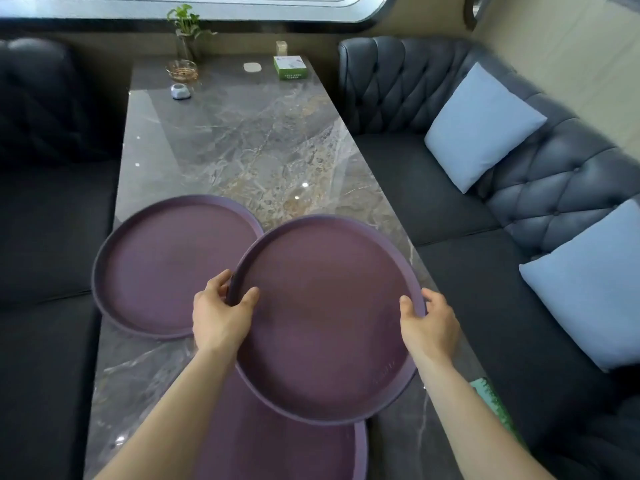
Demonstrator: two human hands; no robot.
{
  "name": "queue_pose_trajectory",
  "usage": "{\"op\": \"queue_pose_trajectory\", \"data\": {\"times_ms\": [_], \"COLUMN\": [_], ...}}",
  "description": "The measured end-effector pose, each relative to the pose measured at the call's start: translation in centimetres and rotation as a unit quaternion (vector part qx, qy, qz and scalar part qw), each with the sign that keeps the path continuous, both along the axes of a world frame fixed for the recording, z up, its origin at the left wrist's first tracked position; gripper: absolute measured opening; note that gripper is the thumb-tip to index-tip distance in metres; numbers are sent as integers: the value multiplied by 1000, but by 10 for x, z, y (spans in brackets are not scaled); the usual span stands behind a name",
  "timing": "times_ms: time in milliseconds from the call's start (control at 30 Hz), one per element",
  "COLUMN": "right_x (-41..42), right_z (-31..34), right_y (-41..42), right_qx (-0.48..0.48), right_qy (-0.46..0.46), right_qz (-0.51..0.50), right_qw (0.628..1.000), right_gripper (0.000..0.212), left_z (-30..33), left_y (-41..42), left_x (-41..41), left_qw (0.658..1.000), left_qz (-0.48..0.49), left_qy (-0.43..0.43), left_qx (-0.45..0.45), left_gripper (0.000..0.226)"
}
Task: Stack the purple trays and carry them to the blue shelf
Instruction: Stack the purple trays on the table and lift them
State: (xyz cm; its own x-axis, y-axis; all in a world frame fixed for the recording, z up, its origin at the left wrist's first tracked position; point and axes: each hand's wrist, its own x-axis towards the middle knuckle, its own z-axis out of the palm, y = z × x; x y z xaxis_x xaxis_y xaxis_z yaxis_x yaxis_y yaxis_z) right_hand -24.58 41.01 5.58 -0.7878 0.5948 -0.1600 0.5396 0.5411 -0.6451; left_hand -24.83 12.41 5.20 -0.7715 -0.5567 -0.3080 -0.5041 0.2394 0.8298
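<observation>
Three round purple trays are on or over a grey marble table (242, 140). I hold the middle tray (329, 317) lifted above the table by its rim. My left hand (221, 313) grips its left edge and my right hand (429, 323) grips its right edge. This held tray overlaps the right rim of a second tray (162, 268), which lies flat on the table to the left. A third tray (284, 448) lies near the table's front edge, partly hidden under the held tray and my left forearm. No blue shelf is in view.
Dark tufted sofas flank the table on both sides; two light blue cushions (481, 126) sit on the right one. At the table's far end stand a plant in a glass vase (185, 32), a glass ashtray (181, 71), a green box (290, 67) and a small white object (180, 91).
</observation>
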Motion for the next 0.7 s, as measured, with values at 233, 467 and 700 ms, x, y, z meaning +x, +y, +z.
{"op": "queue_pose_trajectory", "data": {"times_ms": [233,467,700], "right_x": [83,142,163], "right_z": [-17,-37,-47], "right_y": [-50,-78,-89], "right_qx": [29,25,49], "right_qy": [-59,-84,-115], "right_qz": [41,56,59], "right_qw": [997,995,990], "right_gripper": [39,39,43], "left_z": [-16,-39,-45], "left_y": [-69,-96,-98], "left_x": [93,159,183], "left_qw": [993,986,979], "left_qz": [-6,-36,-58], "left_qy": [-89,-132,-152], "left_qx": [-72,-100,-127], "left_gripper": [41,41,45]}}
